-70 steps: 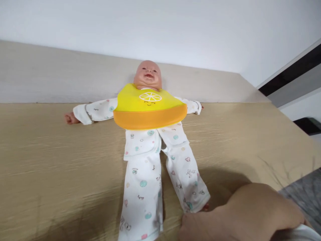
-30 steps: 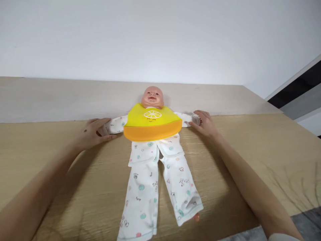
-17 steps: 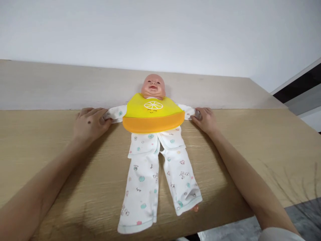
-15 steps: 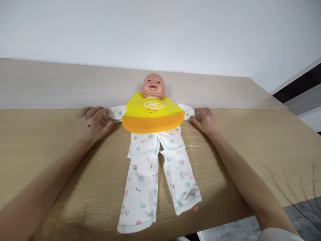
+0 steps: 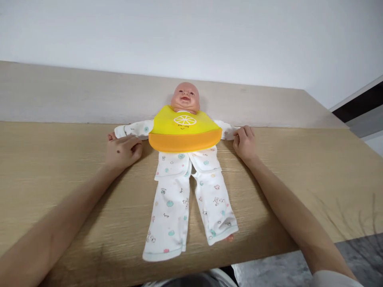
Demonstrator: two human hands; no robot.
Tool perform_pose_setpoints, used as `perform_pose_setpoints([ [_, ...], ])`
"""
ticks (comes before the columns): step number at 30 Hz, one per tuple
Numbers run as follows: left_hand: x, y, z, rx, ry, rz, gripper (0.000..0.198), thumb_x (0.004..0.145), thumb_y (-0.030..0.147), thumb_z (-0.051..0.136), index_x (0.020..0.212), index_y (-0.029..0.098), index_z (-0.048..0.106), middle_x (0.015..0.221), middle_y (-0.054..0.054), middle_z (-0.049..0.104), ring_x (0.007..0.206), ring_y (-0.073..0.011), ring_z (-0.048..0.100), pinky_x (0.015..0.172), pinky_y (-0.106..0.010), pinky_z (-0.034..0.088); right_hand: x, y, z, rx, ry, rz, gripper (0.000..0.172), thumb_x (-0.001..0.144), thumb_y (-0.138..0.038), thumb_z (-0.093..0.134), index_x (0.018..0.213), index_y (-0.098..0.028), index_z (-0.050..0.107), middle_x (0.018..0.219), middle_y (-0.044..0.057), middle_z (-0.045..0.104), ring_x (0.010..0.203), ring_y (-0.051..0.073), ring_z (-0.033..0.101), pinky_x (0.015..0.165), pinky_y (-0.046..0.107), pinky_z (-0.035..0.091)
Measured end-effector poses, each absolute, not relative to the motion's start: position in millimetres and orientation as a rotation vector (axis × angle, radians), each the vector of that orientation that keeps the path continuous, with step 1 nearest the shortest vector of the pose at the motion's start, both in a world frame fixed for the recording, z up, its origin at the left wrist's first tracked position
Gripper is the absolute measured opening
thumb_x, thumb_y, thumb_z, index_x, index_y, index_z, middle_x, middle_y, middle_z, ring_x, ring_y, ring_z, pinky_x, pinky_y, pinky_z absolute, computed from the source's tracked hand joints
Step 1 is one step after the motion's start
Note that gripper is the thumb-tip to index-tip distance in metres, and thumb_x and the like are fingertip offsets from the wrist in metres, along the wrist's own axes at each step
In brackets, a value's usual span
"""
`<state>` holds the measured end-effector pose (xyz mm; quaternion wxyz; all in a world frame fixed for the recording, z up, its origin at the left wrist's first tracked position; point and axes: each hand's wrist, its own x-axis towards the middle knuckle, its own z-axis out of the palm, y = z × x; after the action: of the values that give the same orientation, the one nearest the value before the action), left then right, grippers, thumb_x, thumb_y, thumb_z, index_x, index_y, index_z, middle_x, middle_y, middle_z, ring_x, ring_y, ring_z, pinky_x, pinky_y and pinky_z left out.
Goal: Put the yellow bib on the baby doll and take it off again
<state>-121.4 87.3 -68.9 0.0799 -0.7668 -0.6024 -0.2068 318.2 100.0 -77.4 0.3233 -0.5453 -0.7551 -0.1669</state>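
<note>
A baby doll (image 5: 185, 97) lies on its back on the tabletop, arms stretched out to both sides. It wears white printed pajamas (image 5: 170, 211) and a yellow bib (image 5: 163, 123) with an orange catch pocket (image 5: 185, 142) and a citrus-slice print. My left hand (image 5: 124, 152) is curled at the lower edge of the sleeve on the left (image 5: 136, 128); the fingertips are hidden. At the opposite cuff, my right hand (image 5: 245, 144) pinches the end of the sleeve on the right (image 5: 227, 130). A small foot shows below one trouser leg.
The wooden table (image 5: 54, 171) meets a pale raised strip (image 5: 74, 99) along the white wall (image 5: 191, 40). A dark and grey structure (image 5: 359, 103) stands at the far right. Grey floor (image 5: 269, 271) shows past the table's front edge.
My left hand has slid down and inward off the cuff, so the left sleeve's end now shows. My right hand's fingers have curled tighter at the right cuff. The view has shifted slightly.
</note>
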Motion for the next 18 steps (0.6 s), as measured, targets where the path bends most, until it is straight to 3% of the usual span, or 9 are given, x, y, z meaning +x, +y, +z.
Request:
perform_pose_setpoints([
  [3,-118.6,84.8,-66.5,-2.312,-1.682,-0.487,0.019,0.074,0.025,0.049,0.063,0.019,0.062,0.061,-0.002,0.067,0.053,-0.0131,0.043,0.075,-0.036,0.032,316.6,97.7,-75.7,-1.4,-2.014,-0.459,0.016,0.077,-0.006,0.042,0.077,-0.017,0.053,0.084,0.012,0.054,0.083,0.023,0.048,0.074,0.036,0.041],
  [8,-112.7,83.5,-62.3,-2.403,-1.705,-0.359,0.023,0.074,0.025,0.045,0.059,0.02,0.061,0.064,-0.006,0.071,0.056,-0.0172,0.052,0.059,-0.031,0.029,301.1,90.6,-74.5,-1.428,-2.161,-0.423,0.011,0.078,-0.012,0.046,0.074,-0.016,0.056,0.085,0.008,0.059,0.073,0.017,0.048,0.074,0.032,0.036],
  [18,-112.9,87.6,-62.6,-2.439,-1.715,-0.346,0.028,0.077,0.027,0.042,0.061,0.022,0.065,0.069,-0.005,0.073,0.062,-0.0207,0.061,0.057,-0.031,0.033,290.2,90.7,-82.1,-1.39,-2.281,-0.314,0.017,0.08,-0.017,0.045,0.076,-0.015,0.062,0.084,0.007,0.063,0.068,0.015,0.052,0.061,0.026,0.029],
])
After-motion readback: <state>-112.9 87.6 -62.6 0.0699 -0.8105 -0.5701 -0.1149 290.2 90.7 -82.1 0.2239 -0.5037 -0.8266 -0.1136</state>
